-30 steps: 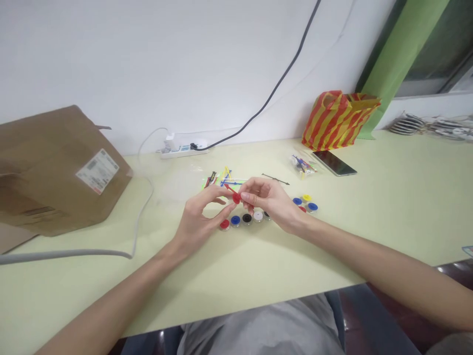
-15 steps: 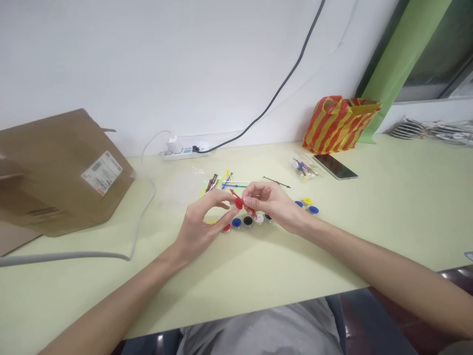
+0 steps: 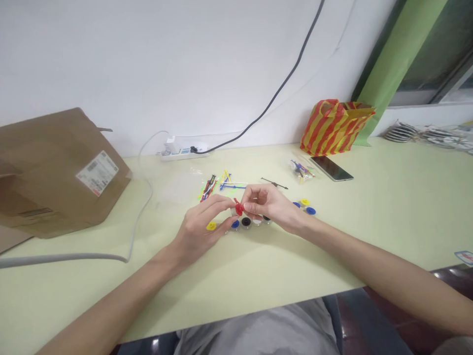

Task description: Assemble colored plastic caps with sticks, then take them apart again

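Both hands meet above the pale table (image 3: pixel 258 266). My left hand (image 3: pixel 199 227) and my right hand (image 3: pixel 271 207) pinch a small red disc on a red stick (image 3: pixel 239 209) between their fingertips. Under them lies a row of small round caps: yellow (image 3: pixel 211 226), blue (image 3: pixel 235 225), black (image 3: pixel 246 222) and white, partly hidden by my fingers. More blue and yellow caps (image 3: pixel 307 207) lie just right of my right hand. A heap of thin coloured sticks (image 3: pixel 219 183) lies behind the hands.
A brown cardboard box (image 3: pixel 55 172) stands at the left with a grey cable (image 3: pixel 74 256) in front. A power strip (image 3: pixel 183 150) sits by the wall. A phone (image 3: pixel 331 168), a small bag of parts (image 3: pixel 301 168) and a red-yellow striped bag (image 3: pixel 334 125) are at the right.
The hands have dropped a little toward the row of caps with the red piece. A yellow cap now shows by my left hand, and the red cap in the row is hidden.
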Demonstrator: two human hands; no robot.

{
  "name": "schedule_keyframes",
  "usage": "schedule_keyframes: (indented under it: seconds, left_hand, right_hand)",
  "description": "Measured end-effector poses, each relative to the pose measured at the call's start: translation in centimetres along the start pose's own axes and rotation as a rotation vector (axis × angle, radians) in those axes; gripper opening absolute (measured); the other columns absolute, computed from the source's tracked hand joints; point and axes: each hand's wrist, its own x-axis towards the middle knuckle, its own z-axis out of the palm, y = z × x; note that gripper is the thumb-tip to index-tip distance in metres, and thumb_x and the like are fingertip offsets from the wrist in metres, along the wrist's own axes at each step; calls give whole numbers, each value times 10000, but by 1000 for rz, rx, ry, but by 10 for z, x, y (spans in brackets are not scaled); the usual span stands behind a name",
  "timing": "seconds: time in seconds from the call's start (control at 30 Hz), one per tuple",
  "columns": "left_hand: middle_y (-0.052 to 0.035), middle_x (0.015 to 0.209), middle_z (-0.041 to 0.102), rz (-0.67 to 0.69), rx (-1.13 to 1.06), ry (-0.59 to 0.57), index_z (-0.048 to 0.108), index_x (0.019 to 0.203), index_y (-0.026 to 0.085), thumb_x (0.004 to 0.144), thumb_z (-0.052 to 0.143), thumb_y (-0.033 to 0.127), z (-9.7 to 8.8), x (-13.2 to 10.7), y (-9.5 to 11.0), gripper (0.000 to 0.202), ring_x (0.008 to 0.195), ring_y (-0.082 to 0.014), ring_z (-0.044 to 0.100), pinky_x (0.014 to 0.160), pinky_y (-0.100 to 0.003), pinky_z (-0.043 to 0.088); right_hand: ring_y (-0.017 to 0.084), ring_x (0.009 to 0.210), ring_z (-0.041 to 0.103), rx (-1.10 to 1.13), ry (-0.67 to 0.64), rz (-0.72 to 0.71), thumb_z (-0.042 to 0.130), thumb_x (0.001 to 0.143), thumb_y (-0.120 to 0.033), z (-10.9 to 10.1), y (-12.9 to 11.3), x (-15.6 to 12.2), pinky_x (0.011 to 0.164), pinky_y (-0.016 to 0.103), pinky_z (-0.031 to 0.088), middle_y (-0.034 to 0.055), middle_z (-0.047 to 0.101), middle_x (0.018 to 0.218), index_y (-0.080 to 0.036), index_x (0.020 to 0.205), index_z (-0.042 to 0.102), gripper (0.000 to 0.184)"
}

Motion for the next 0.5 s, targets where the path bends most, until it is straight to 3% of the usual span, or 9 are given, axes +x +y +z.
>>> schedule_keyframes:
  seconds: [0.3, 0.5]
  left_hand:
    - [-86, 1058, 741, 10, 2, -27, 653, 1131, 180, 903, 706, 55, -1, -3, -3, 265, 993, -169, 724, 898, -284, 595]
    - [-94, 1039, 744, 44, 47, -42, 653, 1145, 170, 919, 695, 78, -1, -2, -1, 248, 953, -168, 729, 844, -268, 598]
  right_hand:
    - [70, 489, 397, 14, -11, 20, 810, 823, -523, 0, 4, 0, 485, 232, 288, -46, 545, 574, -168, 786, 577, 427]
    - [74, 495, 430, 29, -44, 50, 824, 788, -562, -1, 5, 2, 453, 224, 297, -29, 575, 621, -171, 772, 562, 471]
